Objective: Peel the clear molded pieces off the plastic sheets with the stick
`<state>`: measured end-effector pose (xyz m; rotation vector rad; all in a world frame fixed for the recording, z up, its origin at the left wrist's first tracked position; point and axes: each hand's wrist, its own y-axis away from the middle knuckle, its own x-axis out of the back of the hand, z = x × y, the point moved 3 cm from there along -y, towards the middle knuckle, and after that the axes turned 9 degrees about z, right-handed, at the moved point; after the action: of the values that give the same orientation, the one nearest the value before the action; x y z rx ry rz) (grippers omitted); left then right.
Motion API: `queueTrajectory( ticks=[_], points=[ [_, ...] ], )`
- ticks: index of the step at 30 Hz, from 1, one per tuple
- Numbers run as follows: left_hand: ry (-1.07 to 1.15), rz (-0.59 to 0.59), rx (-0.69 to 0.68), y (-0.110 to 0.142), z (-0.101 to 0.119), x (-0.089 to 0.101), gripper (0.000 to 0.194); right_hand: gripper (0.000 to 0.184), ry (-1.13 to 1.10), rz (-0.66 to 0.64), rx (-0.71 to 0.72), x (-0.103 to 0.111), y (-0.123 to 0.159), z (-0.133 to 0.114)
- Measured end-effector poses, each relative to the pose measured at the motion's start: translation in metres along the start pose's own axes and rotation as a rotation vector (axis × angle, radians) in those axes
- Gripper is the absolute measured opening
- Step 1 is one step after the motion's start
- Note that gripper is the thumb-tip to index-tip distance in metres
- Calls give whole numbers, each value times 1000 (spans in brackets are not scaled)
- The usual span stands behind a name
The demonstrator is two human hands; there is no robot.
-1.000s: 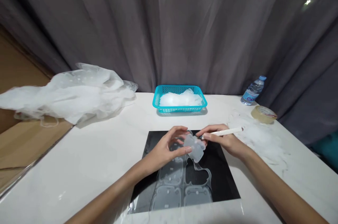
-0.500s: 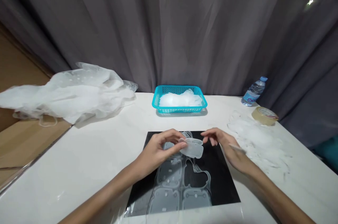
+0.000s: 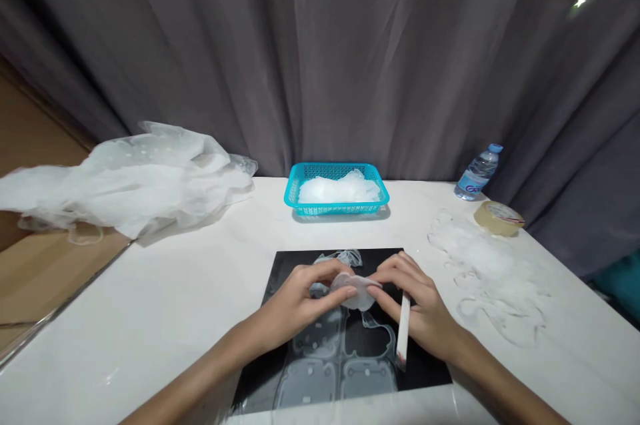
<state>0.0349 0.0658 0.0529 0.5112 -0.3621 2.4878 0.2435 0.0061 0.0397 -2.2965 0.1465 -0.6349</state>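
Observation:
Both my hands meet over a black mat on the white table. My left hand pinches a small clear plastic cut-out piece between thumb and fingers. My right hand grips the same piece from the right with its fingertips, and a white pen-like tool lies tucked across its palm, pointing toward me. Under the hands a clear plastic sheet with several rounded shapes lies on the mat; one shape is an open hole showing black.
A turquoise basket of clear plastic pieces stands behind the mat. Crumpled white plastic film lies at the left, plastic offcuts at the right, with a tape roll and a water bottle beyond. Grey curtains hang behind.
The right hand turned the white tool from pointing outward to lying along the palm, then came back to the piece. Both hands moved slightly nearer to me, and now both pinch the piece.

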Motion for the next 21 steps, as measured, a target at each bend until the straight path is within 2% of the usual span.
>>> queueTrajectory(
  ticks=[4, 8, 16, 21],
  points=[
    [-6, 23, -39, 1, 1, 3, 17, 13, -12, 7, -1, 1, -1, 0],
    [34, 15, -98, 0, 3, 8, 15, 14, 9, 21, 65, 2, -1, 1],
    [-19, 38, -134, 1, 1, 9, 14, 20, 104, 115, 154, 5, 2, -5],
    [-30, 100, -113, 1, -2, 8, 11, 24, 151, 76, 149, 6, 1, -1]
  ],
)
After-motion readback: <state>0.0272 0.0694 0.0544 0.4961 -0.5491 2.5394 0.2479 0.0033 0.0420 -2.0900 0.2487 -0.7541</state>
